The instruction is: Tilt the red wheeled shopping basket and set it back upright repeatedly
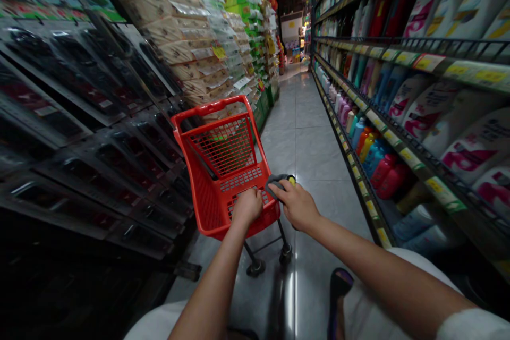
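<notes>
A red plastic shopping cart [261, 146] on dark wheels stands in the aisle right in front of me. Its handle bar is at the far end, and the inside I can see holds no goods. My left hand [247, 206] is closed at the near rim of the basket, knuckles up, its fingertips partly hidden. Just right of it, my right hand [297, 204] is closed around a grey cloth [275, 187] at the cart's near right corner. Something yellow and black [292, 179] pokes out beyond the fingers of that hand.
Shelves of shampoo bottles [422, 106] line the right side. On the left hang packaged goods [99, 143] on a rack, with tall stacks of wrapped packs [191, 37] behind. The grey tiled floor [308, 117] runs ahead. My sandalled foot [338, 287] is below.
</notes>
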{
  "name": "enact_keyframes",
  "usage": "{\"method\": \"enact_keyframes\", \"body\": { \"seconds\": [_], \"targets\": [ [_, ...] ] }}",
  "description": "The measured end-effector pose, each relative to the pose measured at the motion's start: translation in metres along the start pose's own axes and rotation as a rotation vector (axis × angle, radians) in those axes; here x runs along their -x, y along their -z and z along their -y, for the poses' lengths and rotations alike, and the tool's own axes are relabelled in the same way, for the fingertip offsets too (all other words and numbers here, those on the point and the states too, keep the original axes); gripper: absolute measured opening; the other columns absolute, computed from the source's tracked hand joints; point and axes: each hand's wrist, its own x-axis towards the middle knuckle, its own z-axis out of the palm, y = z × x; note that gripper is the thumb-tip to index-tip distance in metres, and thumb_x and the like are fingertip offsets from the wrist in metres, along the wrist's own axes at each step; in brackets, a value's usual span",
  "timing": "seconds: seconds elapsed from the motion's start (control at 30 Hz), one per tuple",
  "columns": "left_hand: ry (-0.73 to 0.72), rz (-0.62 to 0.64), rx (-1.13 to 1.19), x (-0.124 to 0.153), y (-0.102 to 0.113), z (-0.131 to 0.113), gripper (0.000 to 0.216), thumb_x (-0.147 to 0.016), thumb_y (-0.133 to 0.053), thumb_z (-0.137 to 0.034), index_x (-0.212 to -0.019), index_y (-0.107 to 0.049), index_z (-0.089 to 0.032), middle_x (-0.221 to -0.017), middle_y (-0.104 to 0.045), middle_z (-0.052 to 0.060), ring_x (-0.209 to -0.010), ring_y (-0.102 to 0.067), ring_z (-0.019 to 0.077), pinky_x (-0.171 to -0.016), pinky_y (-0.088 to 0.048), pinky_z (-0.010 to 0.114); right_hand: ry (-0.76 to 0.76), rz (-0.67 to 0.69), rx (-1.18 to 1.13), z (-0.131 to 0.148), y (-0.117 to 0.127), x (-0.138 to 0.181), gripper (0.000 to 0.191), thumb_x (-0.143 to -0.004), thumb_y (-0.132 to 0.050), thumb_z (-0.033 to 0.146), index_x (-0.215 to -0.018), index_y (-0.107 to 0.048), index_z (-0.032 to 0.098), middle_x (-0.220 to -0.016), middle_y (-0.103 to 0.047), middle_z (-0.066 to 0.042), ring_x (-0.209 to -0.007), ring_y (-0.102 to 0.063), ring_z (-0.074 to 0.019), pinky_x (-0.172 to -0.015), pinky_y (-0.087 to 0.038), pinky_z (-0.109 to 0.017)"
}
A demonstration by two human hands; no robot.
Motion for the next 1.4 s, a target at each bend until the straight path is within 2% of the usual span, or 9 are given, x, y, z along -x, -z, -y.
{"method": "enact_keyframes", "body": {
  "seconds": [0.13,0.37,0.63,0.8,0.87,1.0,1.13,1.27,1.4],
  "targets": [
    [-0.014,0.0,-0.006,0.001,0.001,0.001,0.042,-0.095,-0.033,-0.033,-0.09,-0.07,-0.013,-0.098,-0.073,0.017,-0.093,-0.068,0.0235,-0.076,-0.045,0.029,0.015,0.052,0.048,0.006,0.003,0.019,0.06,-0.087,-0.041,0.011,-0.142,-0.045,0.034,-0.135,-0.051,-0.006,-0.103,-0.05,-0.0234,-0.083,-0.046,-0.033],
    [0.029,-0.022,0.0,0.001,0.002,-0.007,0.042,-0.095,-0.031,-0.034,-0.094,-0.069,-0.014,-0.103,-0.072,0.019,-0.096,-0.068,0.0245,-0.078,-0.045,0.03,-0.052,0.008,0.076,-0.002,0.002,-0.012,0.058,-0.09,-0.038,0.012,-0.141,-0.045,0.04,-0.134,-0.052,-0.004,-0.1,-0.049,-0.0231,-0.077,-0.046,-0.032],
    [0.008,-0.007,0.045,-0.011,0.001,-0.009,0.046,-0.096,-0.028,-0.034,-0.092,-0.068,-0.011,-0.102,-0.071,0.019,-0.095,-0.067,0.0252,-0.077,-0.045,0.03,-0.02,-0.023,0.026,-0.007,-0.013,0.01,0.063,-0.086,-0.041,0.009,-0.139,-0.047,0.042,-0.134,-0.052,-0.004,-0.102,-0.05,-0.0231,-0.078,-0.047,-0.032],
    [-0.379,0.209,0.086,0.0,0.021,0.018,0.051,-0.096,-0.029,-0.048,-0.088,-0.067,-0.016,-0.092,-0.072,0.007,-0.083,-0.064,0.0193,-0.073,-0.045,0.025,-0.033,-0.21,-0.387,-0.037,-0.027,-0.015,0.066,-0.074,-0.041,0.001,-0.126,-0.062,0.036,-0.12,-0.058,-0.002,-0.103,-0.053,-0.0187,-0.09,-0.046,-0.032],
    [-0.361,0.291,-0.03,0.005,0.027,0.031,0.057,-0.095,-0.026,-0.054,-0.081,-0.066,-0.016,-0.081,-0.07,0.008,-0.074,-0.063,0.0197,-0.067,-0.043,0.026,-0.101,-0.337,-0.641,-0.048,-0.038,-0.028,0.07,-0.067,-0.039,0.0,-0.124,-0.064,0.032,-0.111,-0.06,-0.001,-0.103,-0.055,-0.0163,-0.097,-0.044,-0.032],
    [-0.295,0.207,-0.149,0.012,0.028,0.032,0.053,-0.097,-0.023,-0.051,-0.093,-0.066,-0.02,-0.093,-0.072,0.01,-0.086,-0.066,0.0226,-0.07,-0.043,0.027,-0.189,-0.492,-0.835,-0.055,-0.062,-0.041,0.075,-0.064,-0.039,0.003,-0.132,-0.058,0.029,-0.118,-0.056,-0.003,-0.114,-0.052,-0.015,-0.106,-0.039,-0.032],
    [-0.26,0.189,-0.176,0.013,0.027,0.02,0.055,-0.097,-0.02,-0.05,-0.092,-0.067,-0.021,-0.093,-0.073,0.01,-0.088,-0.067,0.0229,-0.071,-0.043,0.027,-0.207,-0.432,-0.806,-0.051,-0.092,-0.033,0.073,-0.068,-0.041,0.004,-0.136,-0.053,0.025,-0.131,-0.054,-0.006,-0.124,-0.048,-0.0165,-0.107,-0.038,-0.035],
    [-0.259,0.199,-0.199,0.016,0.029,0.027,0.051,-0.098,-0.022,-0.049,-0.094,-0.066,-0.022,-0.093,-0.073,0.009,-0.088,-0.067,0.0223,-0.071,-0.043,0.027,-0.425,-0.129,-0.903,-0.044,-0.11,-0.029,0.061,-0.063,-0.042,0.002,-0.114,-0.068,0.021,-0.095,-0.069,-0.004,-0.093,-0.063,-0.0214,-0.088,-0.051,-0.04],
    [-0.268,0.18,-0.249,0.018,0.029,0.04,0.051,-0.098,-0.022,-0.048,-0.093,-0.064,-0.021,-0.092,-0.072,0.01,-0.086,-0.067,0.0223,-0.07,-0.043,0.027,-0.369,-0.314,-0.947,-0.035,-0.093,-0.038,0.065,-0.066,-0.042,0.004,-0.125,-0.063,0.02,-0.107,-0.066,-0.005,-0.106,-0.059,-0.0193,-0.098,-0.046,-0.036]
  ]
}}
